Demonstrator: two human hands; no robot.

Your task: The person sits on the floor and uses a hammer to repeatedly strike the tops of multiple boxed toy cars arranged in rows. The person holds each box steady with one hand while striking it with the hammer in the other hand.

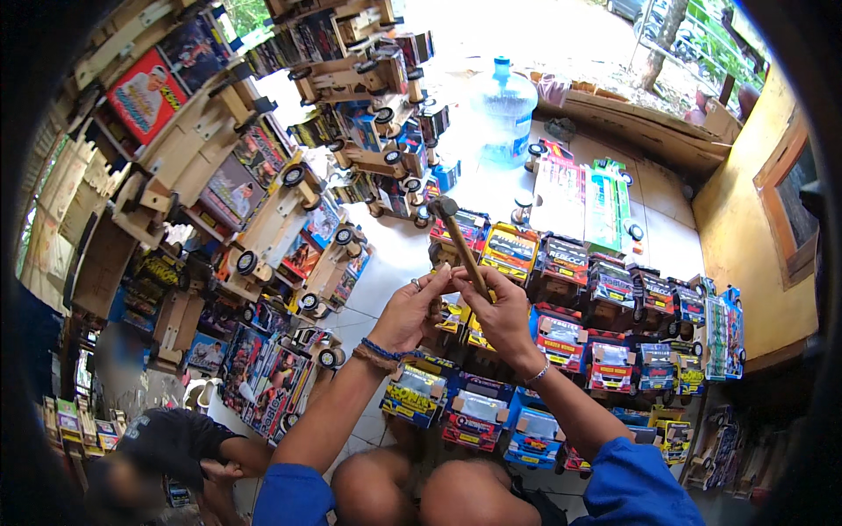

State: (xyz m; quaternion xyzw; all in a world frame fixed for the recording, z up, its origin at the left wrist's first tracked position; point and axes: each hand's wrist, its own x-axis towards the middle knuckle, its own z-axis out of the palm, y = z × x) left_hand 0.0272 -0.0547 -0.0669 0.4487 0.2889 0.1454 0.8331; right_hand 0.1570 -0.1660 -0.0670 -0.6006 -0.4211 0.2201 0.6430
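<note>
My right hand (502, 314) is closed round the wooden handle of a hammer (463, 245), whose dark head points up and away. Close beside it, my left hand (410, 310) has thumb and fingers pinched together, its fingertips meeting those of the right. Whatever the left fingers hold, if anything, is too small to make out. Below and beyond both hands stand rows of toy trucks with printed, colourful cabs, among them a yellow truck (509, 254) and a blue truck (535, 436).
Stacked wooden toy trucks (263, 237) lean high on the left. A large clear water jug (503, 114) stands on the tiled floor at the back. Another person (175, 460) in dark clothes bends at lower left. A yellow wall (745, 219) rises on the right.
</note>
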